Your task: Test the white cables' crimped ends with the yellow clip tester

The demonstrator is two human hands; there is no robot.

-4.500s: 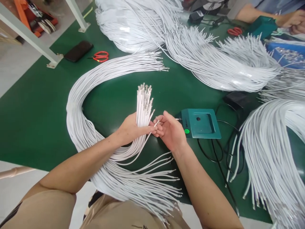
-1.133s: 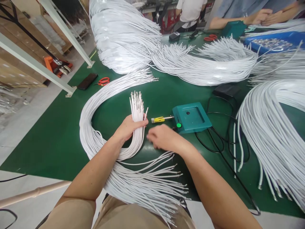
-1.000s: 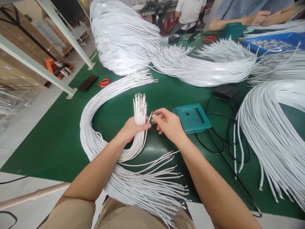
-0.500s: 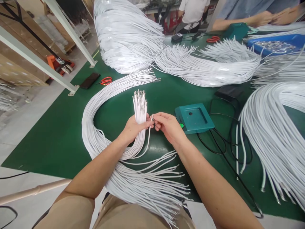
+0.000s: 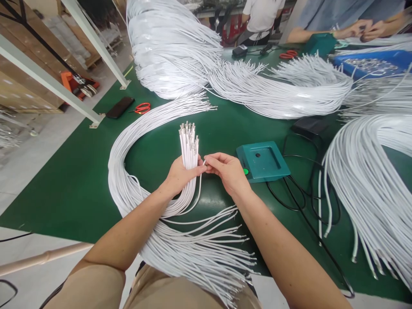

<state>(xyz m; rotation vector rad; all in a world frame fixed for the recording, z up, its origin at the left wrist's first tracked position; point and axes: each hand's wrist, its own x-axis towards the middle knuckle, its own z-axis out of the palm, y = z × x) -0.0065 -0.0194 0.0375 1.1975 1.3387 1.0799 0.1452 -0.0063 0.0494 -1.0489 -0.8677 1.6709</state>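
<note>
My left hand [image 5: 180, 172] is closed around an upright bundle of white cables [image 5: 189, 148] whose metal-tipped ends point up and away from me. Just to its right, my right hand [image 5: 227, 169] pinches the end of a single white cable [image 5: 201, 182], which curves down and joins the rest. The two hands meet at the fingertips, so the tip of that cable is mostly hidden. Beneath my forearms the bundle loops round to the left, and loose cable ends [image 5: 209, 244] fan out toward my lap.
A teal device [image 5: 264, 161] with a green light sits right of my hands, its black cords trailing. Large white cable bundles [image 5: 363, 180] lie right and behind [image 5: 174, 47]. Red-handled scissors [image 5: 142, 108] and a dark flat case [image 5: 120, 107] lie left. A co-worker's hands [image 5: 367, 30] work across the table.
My right fingers have closed further over the single cable's end, covering its tip, which showed before. My left hand keeps its hold on the bundle. The co-worker's hands have shifted slightly.
</note>
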